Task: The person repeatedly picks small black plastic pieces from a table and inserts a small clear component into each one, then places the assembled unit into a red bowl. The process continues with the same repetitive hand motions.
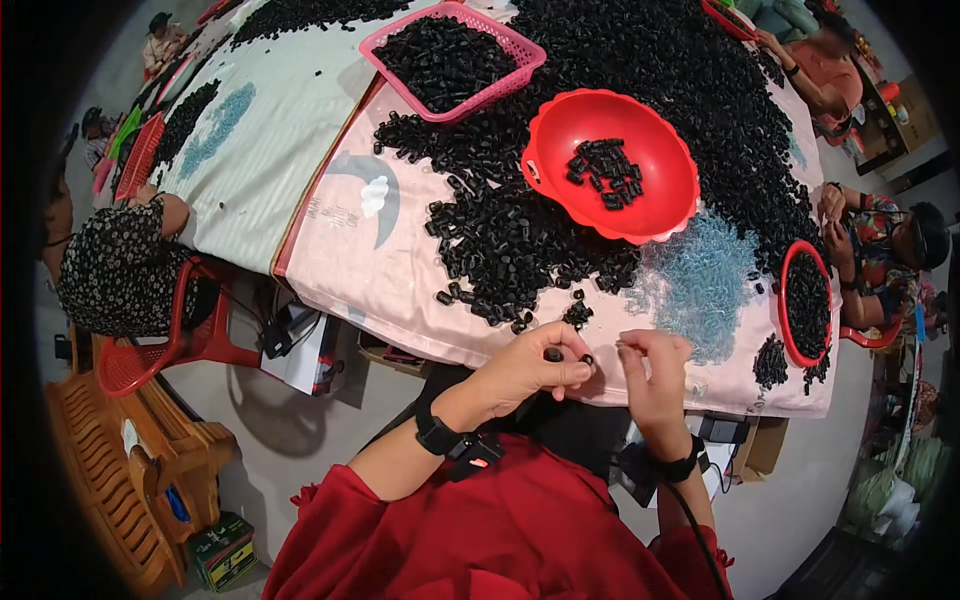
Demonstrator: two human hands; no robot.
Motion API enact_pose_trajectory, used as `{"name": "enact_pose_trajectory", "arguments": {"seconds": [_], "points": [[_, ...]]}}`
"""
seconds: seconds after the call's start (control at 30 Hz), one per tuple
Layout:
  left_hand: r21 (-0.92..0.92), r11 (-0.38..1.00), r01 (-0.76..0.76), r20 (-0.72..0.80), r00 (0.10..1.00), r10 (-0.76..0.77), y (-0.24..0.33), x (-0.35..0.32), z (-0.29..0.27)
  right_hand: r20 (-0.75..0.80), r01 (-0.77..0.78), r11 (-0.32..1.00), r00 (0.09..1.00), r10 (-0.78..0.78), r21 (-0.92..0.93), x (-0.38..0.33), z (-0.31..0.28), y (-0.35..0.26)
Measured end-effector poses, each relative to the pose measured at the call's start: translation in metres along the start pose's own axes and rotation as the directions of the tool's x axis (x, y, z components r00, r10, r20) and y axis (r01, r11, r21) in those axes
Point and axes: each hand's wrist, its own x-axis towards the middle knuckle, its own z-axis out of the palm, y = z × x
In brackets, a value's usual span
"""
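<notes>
My left hand (530, 370) is closed at the table's front edge. Its fingers hold a small black cylindrical part (553, 354), and another dark piece shows at the thumb tip. Close by on its right, my right hand (655, 378) has thumb and fingers drawn together in a pinch; whatever it holds is too small to make out. Just beyond the hands lies a heap of the same black parts (490, 250), with a small cluster of black pieces (577, 314) nearest my fingers. Tiny clear-bluish pieces (705, 285) are spread out beyond my right hand.
A red bowl (655, 115) with some black parts stands on the pink cloth (340, 260). Behind it is a full pink basket (533, 58). At right sits a red tray (787, 300). Other people work around the table; a red chair (215, 335) stands left.
</notes>
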Motion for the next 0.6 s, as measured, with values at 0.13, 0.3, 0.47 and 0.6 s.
{"name": "enact_pose_trajectory", "arguments": {"seconds": [0.13,0.3,0.47,0.6], "points": [[-0.132,0.991,-0.033,0.019,0.999,0.036,-0.001,-0.004,0.008,0.069,0.124,0.992,0.99,-0.125,0.026,0.003,-0.005,-0.016],[-0.203,0.978,0.045,0.032,0.999,-0.039,0.001,-0.006,0.005,0.042,0.096,0.992,0.994,-0.1,0.086,0.001,-0.005,-0.028],[-0.18,0.983,0.024,0.054,0.998,-0.015,-0.005,-0.005,0.003,0.042,0.123,0.99,0.991,-0.126,0.069,0.004,-0.008,-0.035],[-0.148,0.989,-0.013,0.062,0.998,0.022,-0.013,-0.002,0.0,0.028,0.108,0.991,0.994,-0.11,0.08,0.001,-0.007,-0.034]]}}
